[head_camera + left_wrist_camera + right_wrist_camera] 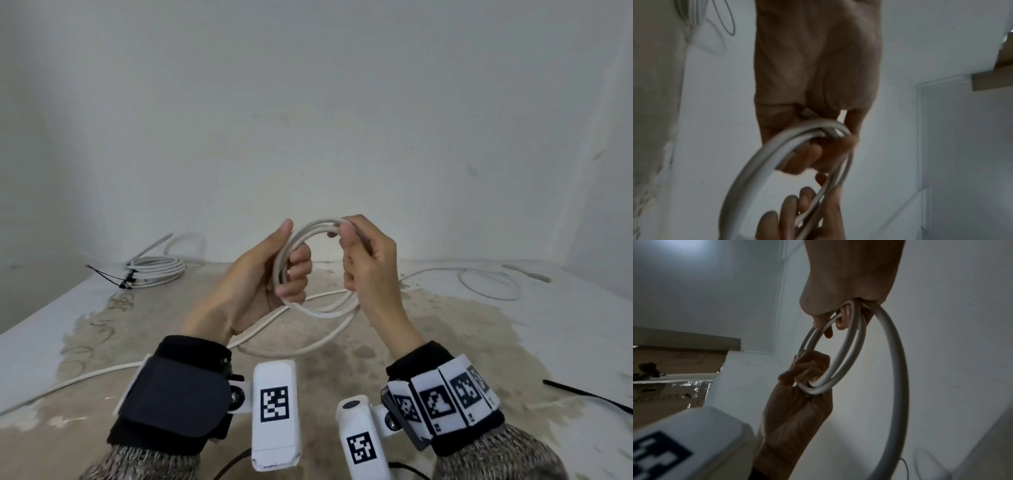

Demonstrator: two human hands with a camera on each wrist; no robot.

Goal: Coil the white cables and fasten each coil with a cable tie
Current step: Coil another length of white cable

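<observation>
1. One finished coil (pixel 156 269) lay at the far left corner of the table (pixel 445 342), bound by black cable ties (pixel 116 279), so that cable looked done.
2. The left hand (pixel 263 274) was curled round the near side of a small coil in progress (pixel 310 267), fingers through its loops, thumb up. It was held above the middle of the table.
3. The right hand (pixel 368 263) pinched the top of the same coil between thumb and fingers, apparently laying on another turn (only a few turns showed).
4. Much of this cable's loose length (pixel 102 373) trailed across the table toward the left edge, so most coiling remained.
5. A spare black cable tie (pixel 589 395) waited near the right edge.
6. Another white cable (pixel 489 284) lay loose at the far right, seemingly untouched.
</observation>
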